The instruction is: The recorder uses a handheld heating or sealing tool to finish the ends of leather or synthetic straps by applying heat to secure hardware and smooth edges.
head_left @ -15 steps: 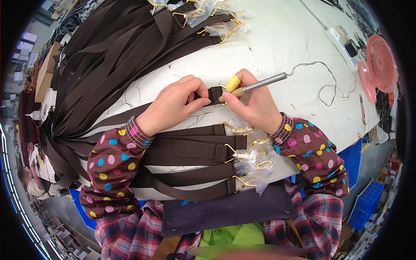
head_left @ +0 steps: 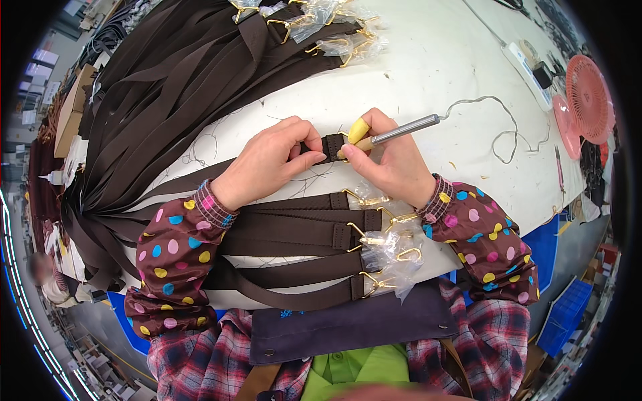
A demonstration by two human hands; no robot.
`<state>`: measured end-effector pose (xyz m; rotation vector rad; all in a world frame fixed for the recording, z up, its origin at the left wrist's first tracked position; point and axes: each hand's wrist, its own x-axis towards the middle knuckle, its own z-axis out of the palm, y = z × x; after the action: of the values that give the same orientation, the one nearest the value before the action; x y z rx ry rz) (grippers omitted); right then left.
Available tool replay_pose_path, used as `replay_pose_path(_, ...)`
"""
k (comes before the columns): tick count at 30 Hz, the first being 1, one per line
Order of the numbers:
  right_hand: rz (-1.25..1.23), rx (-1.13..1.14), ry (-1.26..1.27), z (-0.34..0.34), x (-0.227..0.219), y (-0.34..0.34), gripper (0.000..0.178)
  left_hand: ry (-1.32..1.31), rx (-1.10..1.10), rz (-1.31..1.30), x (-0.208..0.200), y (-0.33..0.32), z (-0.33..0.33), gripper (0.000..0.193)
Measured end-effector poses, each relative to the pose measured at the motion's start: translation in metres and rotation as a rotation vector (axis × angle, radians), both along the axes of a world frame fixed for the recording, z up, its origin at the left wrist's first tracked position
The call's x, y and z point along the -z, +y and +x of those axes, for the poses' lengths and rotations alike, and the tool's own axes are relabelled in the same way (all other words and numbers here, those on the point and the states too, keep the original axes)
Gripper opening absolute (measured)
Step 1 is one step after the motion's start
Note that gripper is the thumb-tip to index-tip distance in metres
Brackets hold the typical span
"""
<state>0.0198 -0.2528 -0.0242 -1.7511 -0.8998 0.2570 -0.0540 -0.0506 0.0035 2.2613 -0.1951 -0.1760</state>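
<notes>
My left hand (head_left: 277, 152) is closed on a dark brown webbing strap (head_left: 200, 179), pinching it just short of its stitched end (head_left: 334, 147). A gold metal ring shows partly at that end. My right hand (head_left: 394, 164), with a yellow finger cover (head_left: 359, 129) on one finger, grips a corded pen-shaped tool (head_left: 406, 129) with a grey metal barrel and tan front part. Its working tip is hidden by my fingers at the strap end. Nearer me lie several finished-looking straps (head_left: 294, 230) with gold clasps (head_left: 401, 217) in clear plastic wrap (head_left: 394, 257).
A large pile of brown straps (head_left: 174, 87) covers the far left, with wrapped gold hardware (head_left: 334, 43) at its ends. To the right, the tool's thin cord (head_left: 511, 120) loops over the white table (head_left: 435, 73). A power strip (head_left: 528, 73) and pink fan (head_left: 588, 97) stand beyond.
The pen-shaped tool has shifted very slightly left with my right hand. My left hand keeps the same hold on the strap.
</notes>
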Motion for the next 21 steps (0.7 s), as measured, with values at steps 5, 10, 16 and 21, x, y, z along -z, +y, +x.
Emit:
replay_pose_path(5, 0.012, 0.0, 0.014, 0.0, 0.0, 0.0, 0.023, 0.004, 0.01, 0.007, -0.002, 0.002, 0.001, 0.013)
replay_pose_path(10, 0.079, 0.021, 0.043, 0.0, -0.003, -0.002, 0.02, 0.138, 0.287, -0.031, -0.016, 0.016, 0.008, 0.019)
replay_pose_path(16, 0.053, 0.056, 0.092, -0.001, -0.005, -0.005, 0.019, 0.01, 0.305, 0.099, -0.012, 0.006, 0.029, 0.02)
replay_pose_path(21, 0.004, 0.049, 0.117, -0.001, -0.007, -0.004, 0.019, 0.06, 0.375, 0.124, -0.006, 0.009, 0.04, 0.019)
